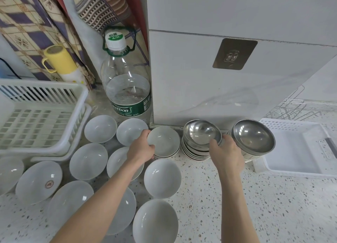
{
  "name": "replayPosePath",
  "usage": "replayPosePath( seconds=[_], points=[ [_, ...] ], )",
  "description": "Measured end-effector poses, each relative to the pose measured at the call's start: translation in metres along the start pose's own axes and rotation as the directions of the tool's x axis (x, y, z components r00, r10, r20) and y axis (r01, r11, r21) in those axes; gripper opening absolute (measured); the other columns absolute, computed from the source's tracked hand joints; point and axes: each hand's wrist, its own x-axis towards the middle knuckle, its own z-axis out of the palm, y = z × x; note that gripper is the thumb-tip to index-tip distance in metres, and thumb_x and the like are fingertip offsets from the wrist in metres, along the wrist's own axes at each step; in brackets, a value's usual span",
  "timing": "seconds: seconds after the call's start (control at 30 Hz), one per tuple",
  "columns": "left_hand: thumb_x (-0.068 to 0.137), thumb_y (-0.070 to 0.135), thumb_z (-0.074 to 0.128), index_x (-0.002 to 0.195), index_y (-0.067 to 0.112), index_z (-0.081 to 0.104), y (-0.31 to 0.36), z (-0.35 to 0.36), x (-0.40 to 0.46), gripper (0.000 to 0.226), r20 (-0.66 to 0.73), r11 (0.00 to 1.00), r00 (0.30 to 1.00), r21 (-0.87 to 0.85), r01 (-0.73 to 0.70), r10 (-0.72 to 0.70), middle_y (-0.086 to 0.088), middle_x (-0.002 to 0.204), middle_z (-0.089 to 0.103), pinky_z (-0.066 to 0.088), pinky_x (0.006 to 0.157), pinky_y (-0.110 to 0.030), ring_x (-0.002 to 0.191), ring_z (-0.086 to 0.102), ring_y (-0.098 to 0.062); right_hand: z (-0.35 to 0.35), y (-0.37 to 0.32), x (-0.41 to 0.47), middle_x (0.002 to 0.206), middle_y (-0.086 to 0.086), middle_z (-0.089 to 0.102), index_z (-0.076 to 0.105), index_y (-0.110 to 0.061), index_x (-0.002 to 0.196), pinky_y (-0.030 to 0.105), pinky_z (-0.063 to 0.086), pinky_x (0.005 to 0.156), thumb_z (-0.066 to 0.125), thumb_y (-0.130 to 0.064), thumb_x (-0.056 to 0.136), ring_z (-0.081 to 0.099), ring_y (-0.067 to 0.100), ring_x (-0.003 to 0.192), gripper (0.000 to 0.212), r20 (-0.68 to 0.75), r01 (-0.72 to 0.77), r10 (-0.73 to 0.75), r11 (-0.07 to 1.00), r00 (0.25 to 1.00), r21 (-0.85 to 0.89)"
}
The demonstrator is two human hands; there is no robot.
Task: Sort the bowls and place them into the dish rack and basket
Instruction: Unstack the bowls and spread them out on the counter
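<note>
With white bowls [162,178] spreading loose over the desk [273,206], the left hand [141,149] is closing its grip on the rim of a small white stack [165,142] while the right hand [226,151] is pinching the steel stack [199,139], apparently separating kinds for basket [42,115] and dish rack [299,106].

Both bare arms are reaching forward. The left hand [141,148] is curling its fingers closed in a grip; the right hand [225,150] is gripping, knuckles up.
</note>
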Motion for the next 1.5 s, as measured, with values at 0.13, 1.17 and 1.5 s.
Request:
replayPosePath(
  seconds=[0.13, 1.17, 1.5],
  points=[
    [0.087, 0.007, 0.049, 0.126, 0.028, 0.046, -0.001, 0.001, 0.003, 0.044, 0.015, 0.999, 1.000, -0.044, -0.027, 0.027, -0.005, 0.090, 0.070, 0.060, 0.072, -0.041, 0.059, 0.071, -0.019, -0.001, -0.003, 0.000, 0.070, -0.004, 0.055, 0.058, -0.017, 0.103, 0.026, 0.032, 0.053, 0.046, -0.029, 0.091, 0.051, 0.019, 0.062, 0.021, -0.023, 0.027, -0.027, 0.999, 0.999, -0.032],
    [0.090, -0.004, 0.045, 0.113, 0.028, 0.049, -0.038, -0.044, -0.066, 0.039, -0.044, 0.732, 0.998, -0.679, -0.056, 0.035, -0.006, 0.051, 0.052, 0.025, 0.032, -0.021, 0.033, 0.032, -0.011, 0.011, 0.105, -0.096, 0.067, 0.007, 0.063, 0.057, -0.016, 0.125, 0.028, 0.041, 0.059, 0.048, -0.012, 0.090, 0.057, 0.018, 0.064, 0.036, -0.253, -0.026, 0.223, 0.795, 0.941, 0.606],
    [0.088, -0.005, 0.044, 0.106, 0.036, 0.054, -0.064, -0.037, -0.109, 0.045, -0.029, 0.687, 0.999, -0.725, -0.050, 0.042, -0.005, 0.048, 0.051, 0.026, 0.034, -0.023, 0.035, 0.029, -0.015, 0.046, 0.113, -0.104, 0.071, 0.007, 0.063, 0.048, -0.010, 0.128, 0.032, 0.044, 0.055, 0.049, -0.010, 0.090, 0.062, 0.024, 0.067, 0.038, -0.056, -0.164, 0.213, 0.871, 0.975, 0.463]
  ],
)
